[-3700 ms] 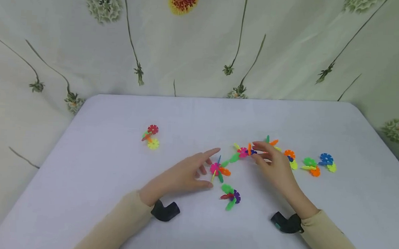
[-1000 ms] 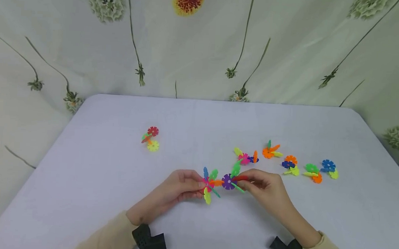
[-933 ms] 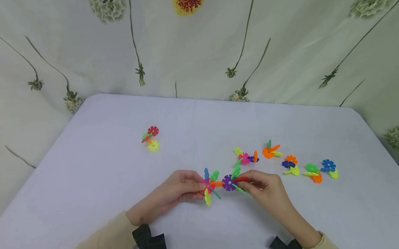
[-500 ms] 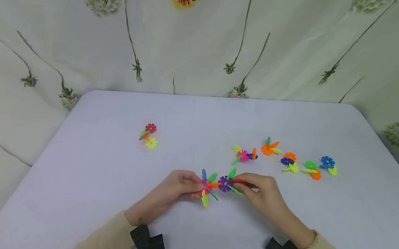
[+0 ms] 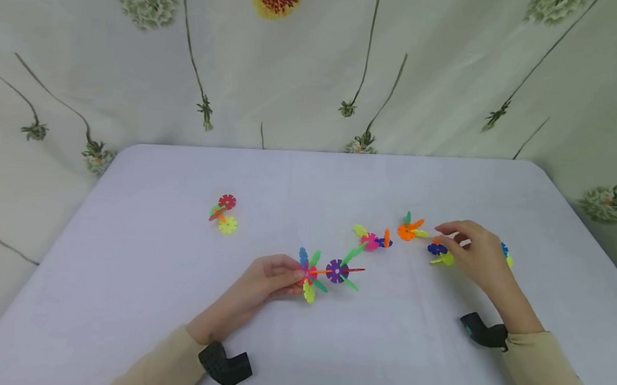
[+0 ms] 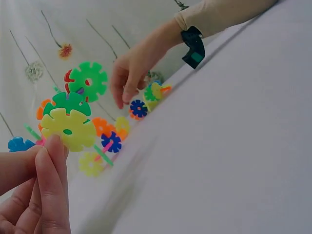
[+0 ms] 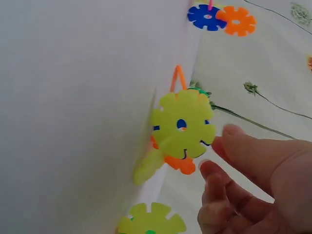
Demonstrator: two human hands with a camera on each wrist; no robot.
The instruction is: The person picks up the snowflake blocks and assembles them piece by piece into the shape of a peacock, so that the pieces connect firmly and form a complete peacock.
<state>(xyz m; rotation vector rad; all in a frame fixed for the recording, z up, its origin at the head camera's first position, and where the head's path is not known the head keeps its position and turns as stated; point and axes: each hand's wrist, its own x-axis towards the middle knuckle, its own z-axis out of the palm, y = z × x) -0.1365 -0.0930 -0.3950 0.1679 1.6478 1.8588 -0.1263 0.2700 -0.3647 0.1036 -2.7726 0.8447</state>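
Left hand (image 5: 262, 280) pinches one big joined disc cluster (image 5: 325, 270) low over the counter (image 5: 151, 300). Right hand (image 5: 473, 253), fingers loosely spread, reaches a small blue-yellow cluster (image 5: 439, 253). Four more small clusters visible; one sits alone at left (image 5: 222, 213).

White table (image 5: 125, 299), rounded far corners. On it: red-yellow disc cluster (image 5: 222, 213) far left, apart; pink cluster (image 5: 371, 240) mid; orange cluster (image 5: 408, 228) just right; blue-yellow cluster (image 5: 439, 253) further right. Joined pink-purple piece (image 5: 325, 271) nearer front, centre.
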